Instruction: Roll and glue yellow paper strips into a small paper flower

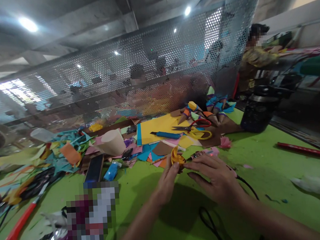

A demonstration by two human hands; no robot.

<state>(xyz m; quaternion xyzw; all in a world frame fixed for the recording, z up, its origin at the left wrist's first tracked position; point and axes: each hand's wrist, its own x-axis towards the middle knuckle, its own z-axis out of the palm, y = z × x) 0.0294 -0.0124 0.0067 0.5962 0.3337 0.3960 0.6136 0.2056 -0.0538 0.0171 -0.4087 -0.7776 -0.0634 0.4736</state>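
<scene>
Both hands work close together over the bench (258, 157): the left hand (167, 180) pinches a curled yellow paper piece (177, 156), while the right hand (213, 171) is spread loosely, thumb parted from the fingers, its fingertips at the paper's right side; whether they touch it I cannot tell. Nearer, between the forearms, open green surface carries a black cable loop (208, 217). Out left, a red-handled knife (23, 222) lies slantwise; a phone (95, 169) and a blue packet (112, 171) bound the left hand's room. Just beyond the right hand, and partly hidden by it, is a pink device (212, 152) with a small red light. Farther right the green surface runs wide, with crumpled white plastic (313, 186) and a red stick (301, 149) near the bench's right edge. Past the hands, coloured scraps (148, 151) crowd close, then a blue cutter (168, 135) and scissors (181, 128) on yellow paper (157, 125). Paper cones (194, 114) cluster behind, a dark jar (258, 113) stands by the right edge, and a perforated screen (115, 90) walls off the far side. Beyond the right edge, a person (258, 59) reaches sideways.
</scene>
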